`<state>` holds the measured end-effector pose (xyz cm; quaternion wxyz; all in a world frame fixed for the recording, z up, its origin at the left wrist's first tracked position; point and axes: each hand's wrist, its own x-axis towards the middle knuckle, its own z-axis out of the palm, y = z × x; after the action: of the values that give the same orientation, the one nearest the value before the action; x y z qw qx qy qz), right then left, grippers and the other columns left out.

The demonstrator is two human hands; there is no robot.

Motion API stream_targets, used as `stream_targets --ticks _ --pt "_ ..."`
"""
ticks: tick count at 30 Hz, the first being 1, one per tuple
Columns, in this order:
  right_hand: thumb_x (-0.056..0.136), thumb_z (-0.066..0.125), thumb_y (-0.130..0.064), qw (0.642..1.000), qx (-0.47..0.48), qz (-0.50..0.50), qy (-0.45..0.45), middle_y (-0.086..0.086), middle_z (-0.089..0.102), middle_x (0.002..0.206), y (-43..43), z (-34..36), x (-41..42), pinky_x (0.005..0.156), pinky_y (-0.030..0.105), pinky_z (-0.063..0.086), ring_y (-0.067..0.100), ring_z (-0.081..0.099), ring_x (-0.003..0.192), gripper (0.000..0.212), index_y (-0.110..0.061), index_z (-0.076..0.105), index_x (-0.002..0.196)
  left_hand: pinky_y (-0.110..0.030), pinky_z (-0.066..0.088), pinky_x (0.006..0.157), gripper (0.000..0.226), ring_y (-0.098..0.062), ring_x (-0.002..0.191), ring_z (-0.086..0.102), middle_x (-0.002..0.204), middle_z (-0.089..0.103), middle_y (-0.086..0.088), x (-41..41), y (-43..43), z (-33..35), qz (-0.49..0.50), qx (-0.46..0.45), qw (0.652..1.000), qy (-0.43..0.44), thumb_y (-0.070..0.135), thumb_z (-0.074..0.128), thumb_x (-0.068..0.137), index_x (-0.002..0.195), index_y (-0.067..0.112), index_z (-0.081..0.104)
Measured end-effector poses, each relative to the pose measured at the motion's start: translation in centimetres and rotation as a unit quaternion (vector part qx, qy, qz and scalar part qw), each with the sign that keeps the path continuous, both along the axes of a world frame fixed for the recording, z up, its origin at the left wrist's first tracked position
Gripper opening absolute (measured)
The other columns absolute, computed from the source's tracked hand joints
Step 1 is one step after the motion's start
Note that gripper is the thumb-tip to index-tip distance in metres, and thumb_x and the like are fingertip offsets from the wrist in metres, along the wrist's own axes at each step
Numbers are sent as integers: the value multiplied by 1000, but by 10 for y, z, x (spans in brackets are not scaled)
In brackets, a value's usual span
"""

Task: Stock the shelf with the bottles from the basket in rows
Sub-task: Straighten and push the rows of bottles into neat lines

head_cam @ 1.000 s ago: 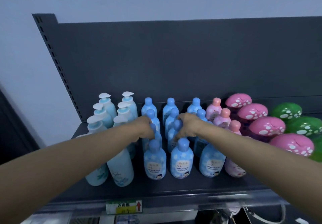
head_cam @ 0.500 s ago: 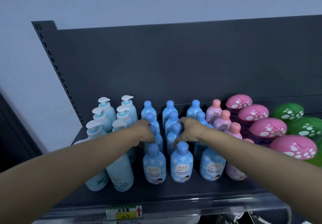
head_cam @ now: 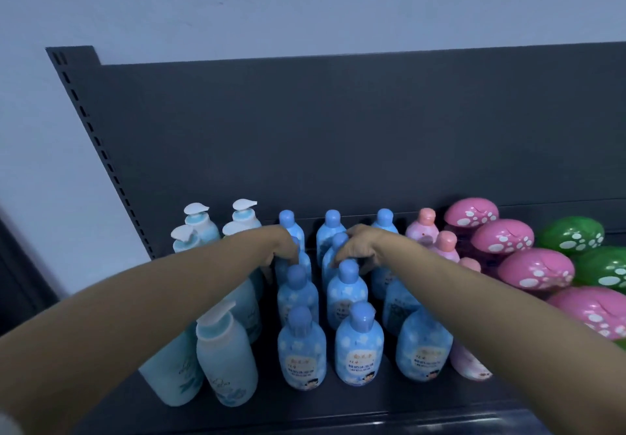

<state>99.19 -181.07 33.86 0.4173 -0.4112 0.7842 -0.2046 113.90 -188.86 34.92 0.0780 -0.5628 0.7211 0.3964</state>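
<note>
Blue bottles with blue caps stand in three columns on the dark grey shelf; the front ones show cartoon labels. Both arms reach in over them. My left hand is curled around the top of a blue bottle in the left blue column, near the back. My right hand is closed over the top of a blue bottle in the middle column. The fingertips are partly hidden behind the bottles. The basket is out of view.
Pale teal pump bottles stand in two columns at the left. Pink bottles, pink spotted mushroom-shaped containers and green ones fill the right. The dark back panel rises behind; a perforated upright marks the left end.
Both hands have slid further back along the blue columns, towards the rear rows. The view has tilted up slightly, and the price tag at the shelf edge has dropped out of sight.
</note>
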Motion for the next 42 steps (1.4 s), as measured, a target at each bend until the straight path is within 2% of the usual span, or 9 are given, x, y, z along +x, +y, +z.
stream_targets --ticks 3,6,11,14,18,23,29,36,42 --pt "72 75 -19 1000 2 6 6 11 63 110 -4 -3 0 95 44 49 27 62 103 36 -14 58 103 -49 54 83 41 -42 103 58 121 47 -19 -2 0 -6 23 -2 999 47 -5 58 80 119 3 50" --pt "72 75 -17 1000 -1 2 6 9 63 110 -4 -4 0 95 43 49 27 61 104 29 -17 59 97 -49 53 86 39 -38 98 62 117 54 -19 -3 -4 -8 4 -20 999 39 -3 55 78 117 5 53" --pt "68 80 -25 999 -18 23 27 3 56 114 1 11 -1 91 40 51 24 56 109 51 -12 56 111 -41 54 85 43 -36 102 60 117 52 -17 -5 3 4 -30 -20 999 26 -4 62 80 122 4 51" --pt "74 77 -28 994 -108 -13 -4 5 54 117 -1 41 -12 88 38 53 22 51 114 57 -7 52 120 -31 52 63 46 -20 79 56 98 52 -8 1 -7 33 -48 -99 991 74 7 77 72 110 8 52" --pt "73 79 -24 987 -148 -68 -19 8 50 131 -22 53 -23 93 42 49 24 48 120 65 -8 48 127 -31 49 73 51 -24 100 58 108 58 -8 -8 -37 49 18 -228 961 156 18 85 63 102 11 53" --pt "74 77 -17 997 -38 1 67 14 52 130 -45 21 -13 91 43 50 31 51 117 63 -6 48 129 -38 55 80 52 -30 99 63 113 64 -15 -27 -51 8 -60 -149 987 -10 18 81 67 111 3 58" --pt "70 80 -19 992 -35 22 116 11 53 125 -60 5 -18 87 42 54 29 58 107 69 -9 46 129 -35 52 77 33 -22 87 57 107 64 -15 -33 -65 -3 -72 -141 987 18 2 69 77 109 6 64" --pt "69 81 -15 991 -16 28 129 15 53 124 -67 1 -23 87 44 54 33 58 106 69 -3 47 128 -37 52 76 34 -24 85 54 94 57 -9 -34 -67 -5 -99 -127 986 36 -3 66 77 109 7 64" --pt "74 77 -25 997 -34 22 60 8 49 133 -54 12 -22 92 41 51 29 51 117 69 -9 43 132 -41 52 90 58 -27 102 55 118 54 -10 -32 -59 2 -109 -127 986 27 8 77 73 125 11 51"
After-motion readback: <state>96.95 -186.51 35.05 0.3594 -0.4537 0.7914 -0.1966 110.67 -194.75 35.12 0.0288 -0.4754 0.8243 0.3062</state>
